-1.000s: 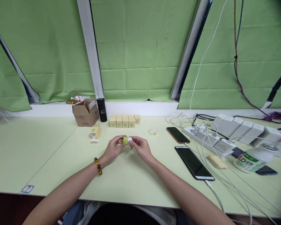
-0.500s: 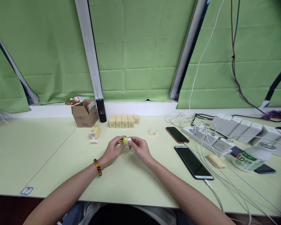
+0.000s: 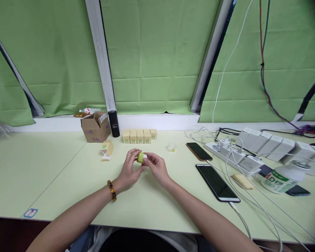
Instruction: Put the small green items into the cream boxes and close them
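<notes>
Yellow-green and small, the round piece (image 3: 140, 158) sits between both hands above the middle of the pale green table (image 3: 55, 168), a white part showing at its right side. The left hand (image 3: 130, 168) has risen since a second ago: its fingers now arch over the top of the piece instead of lying low beside it, and the tan loop that showed at the piece's left is covered. The right hand (image 3: 156, 166) pinches the white end with fingertips closed on it, much as before. So the grip has shifted from steadying to working the piece, judging by the curl of the fingers. Toward the far edge stands a row of small boxes (image 3: 139, 136), with an open carton (image 3: 96, 126) and a black cylinder (image 3: 113, 123) to its left. A phone (image 3: 217, 182) lies toward the right edge.
</notes>
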Available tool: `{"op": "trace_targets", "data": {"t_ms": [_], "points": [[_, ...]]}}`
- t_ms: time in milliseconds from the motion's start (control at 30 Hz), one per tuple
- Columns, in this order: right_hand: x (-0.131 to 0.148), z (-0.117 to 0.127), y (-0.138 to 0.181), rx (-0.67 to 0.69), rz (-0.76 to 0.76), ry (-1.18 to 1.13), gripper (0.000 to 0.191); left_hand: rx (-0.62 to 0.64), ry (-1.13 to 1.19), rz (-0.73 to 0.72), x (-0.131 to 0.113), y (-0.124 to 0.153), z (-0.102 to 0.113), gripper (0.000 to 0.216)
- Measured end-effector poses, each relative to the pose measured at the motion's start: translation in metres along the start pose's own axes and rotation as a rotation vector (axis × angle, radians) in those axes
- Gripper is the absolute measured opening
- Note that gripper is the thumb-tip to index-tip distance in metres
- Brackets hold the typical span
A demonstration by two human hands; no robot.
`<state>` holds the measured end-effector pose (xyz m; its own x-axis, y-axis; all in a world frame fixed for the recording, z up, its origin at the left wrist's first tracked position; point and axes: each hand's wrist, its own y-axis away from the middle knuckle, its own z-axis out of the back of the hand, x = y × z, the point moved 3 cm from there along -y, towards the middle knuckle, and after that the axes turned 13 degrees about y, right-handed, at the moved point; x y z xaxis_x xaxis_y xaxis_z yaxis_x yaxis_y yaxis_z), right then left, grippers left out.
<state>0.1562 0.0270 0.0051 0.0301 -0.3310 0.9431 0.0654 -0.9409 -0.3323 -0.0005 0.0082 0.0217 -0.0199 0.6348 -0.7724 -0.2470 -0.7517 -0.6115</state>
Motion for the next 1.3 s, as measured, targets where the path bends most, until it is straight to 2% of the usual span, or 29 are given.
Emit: {"op": "trace_targets", "data": {"t_ms": [133, 233, 300, 400, 500, 600, 700, 867, 1067, 1300], "points": [[-0.003, -0.005, 0.003, 0.014, -0.021, -0.023, 0.039, -0.006, -0.005, 0.032, 0.002, 0.001, -0.001, 0.050], [0.003, -0.003, 0.006, 0.050, 0.047, 0.081, 0.038, -0.056, 0.173, 0.128, 0.009, -0.003, 0.002, 0.053], [0.012, 0.002, 0.009, 0.016, 0.192, 0.260, 0.039, -0.066, 0.316, 0.185, 0.014, -0.006, 0.005, 0.054], [0.022, 0.008, 0.015, -0.063, 0.475, 0.601, 0.047, 0.011, 0.472, 0.247, 0.016, -0.011, 0.006, 0.047], [0.024, 0.007, 0.018, -0.093, 0.686, 0.876, 0.039, 0.107, 0.622, 0.337, 0.015, -0.010, 0.001, 0.039], [0.022, 0.005, 0.019, -0.121, 0.796, 0.976, 0.032, 0.130, 0.749, 0.418, 0.011, -0.008, -0.004, 0.034], [0.022, 0.004, 0.019, -0.137, 0.875, 1.021, 0.034, 0.138, 0.814, 0.449, 0.007, -0.007, -0.006, 0.032], [0.022, 0.003, 0.019, -0.142, 0.942, 1.040, 0.038, 0.155, 0.810, 0.439, 0.004, -0.007, -0.006, 0.033], [0.021, 0.001, 0.018, -0.159, 0.965, 1.046, 0.036, 0.023, 0.685, 0.358, 0.008, -0.005, -0.008, 0.033], [0.025, -0.001, 0.018, -0.153, 1.020, 1.072, 0.038, -0.005, 0.522, 0.220, 0.006, -0.005, -0.011, 0.036]]}}
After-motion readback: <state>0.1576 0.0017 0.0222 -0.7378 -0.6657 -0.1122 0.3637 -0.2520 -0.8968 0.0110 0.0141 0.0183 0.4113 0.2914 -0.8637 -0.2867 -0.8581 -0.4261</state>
